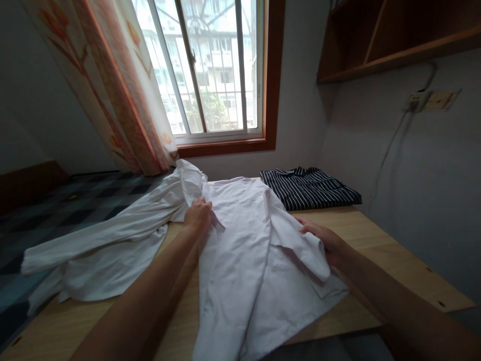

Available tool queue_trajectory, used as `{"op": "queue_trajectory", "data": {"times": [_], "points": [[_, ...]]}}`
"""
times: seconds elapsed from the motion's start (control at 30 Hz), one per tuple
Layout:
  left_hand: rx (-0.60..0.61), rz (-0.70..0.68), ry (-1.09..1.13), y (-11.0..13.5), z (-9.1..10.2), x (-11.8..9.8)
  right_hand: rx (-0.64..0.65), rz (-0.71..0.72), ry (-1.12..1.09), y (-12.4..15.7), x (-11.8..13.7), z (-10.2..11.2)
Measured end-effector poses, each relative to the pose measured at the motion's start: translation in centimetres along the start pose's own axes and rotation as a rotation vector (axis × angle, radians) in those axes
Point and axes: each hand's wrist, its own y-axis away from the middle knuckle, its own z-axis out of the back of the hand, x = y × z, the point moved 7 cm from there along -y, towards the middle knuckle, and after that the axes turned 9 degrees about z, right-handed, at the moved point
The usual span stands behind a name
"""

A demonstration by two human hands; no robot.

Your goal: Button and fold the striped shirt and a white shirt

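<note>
A white long-sleeved shirt (240, 250) lies spread over a wooden table (394, 260), one sleeve trailing off to the left. My left hand (197, 215) is closed on a fold of the shirt near its upper middle. My right hand (325, 240) grips the shirt's right side, with the cloth draped over part of the fingers. Both forearms reach in from the bottom of the view.
A folded dark shirt with white stripes (308, 186) lies at the table's far edge. A checked bed cover (56, 205) is to the left. A window with a curtain (124, 85) is ahead, and a wooden shelf (394, 40) hangs on the right wall.
</note>
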Motion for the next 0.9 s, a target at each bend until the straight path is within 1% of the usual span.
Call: {"op": "queue_trajectory", "data": {"times": [0.07, 0.13, 0.2, 0.27, 0.33, 0.4, 0.53, 0.6, 0.67, 0.77, 0.83, 0.9], "points": [[0.0, 0.058, 0.049, -0.5, -0.1, 0.9, -0.023, -0.006, -0.033, 0.1, -0.2, -0.1], [-0.004, 0.115, 0.108, -0.7, 0.0, 1.6, -0.075, -0.018, -0.004, 0.1, -0.8, 0.5], [-0.019, 0.157, 0.153, -0.3, 0.3, 2.1, -0.118, -0.033, 0.056, 0.0, -1.4, 1.3], [-0.04, 0.172, 0.153, 0.5, 0.7, 2.2, -0.13, -0.046, 0.127, -0.1, -1.9, 2.0], [-0.051, 0.17, 0.102, 1.3, 1.0, 2.1, -0.118, -0.054, 0.21, -0.1, -2.1, 2.5], [-0.037, 0.164, 0.032, 1.9, 1.0, 2.2, -0.077, -0.035, 0.305, -0.3, -1.9, 2.9], [0.01, 0.089, -0.047, 2.4, 0.6, 2.0, 0.043, 0.072, 0.538, -0.6, -0.7, 3.4], [0.014, 0.046, -0.057, 2.6, 0.7, 1.5, 0.089, 0.102, 0.651, -0.7, 0.1, 3.7], [0.005, 0.007, -0.05, 3.1, 1.0, 0.6, 0.133, 0.1, 0.712, -0.7, 0.6, 3.7], [-0.001, -0.079, 0.029, 4.6, 1.7, -1.8, 0.154, 0.09, 0.661, -0.6, 1.1, 3.4], [0.075, -0.097, 0.103, 5.7, 1.6, -3.2, 0.144, 0.069, 0.552, -0.6, 1.1, 3.1], [0.199, -0.074, 0.16, 6.6, 0.7, -4.0, 0.135, 0.042, 0.422, -0.6, 0.7, 2.8]]}}
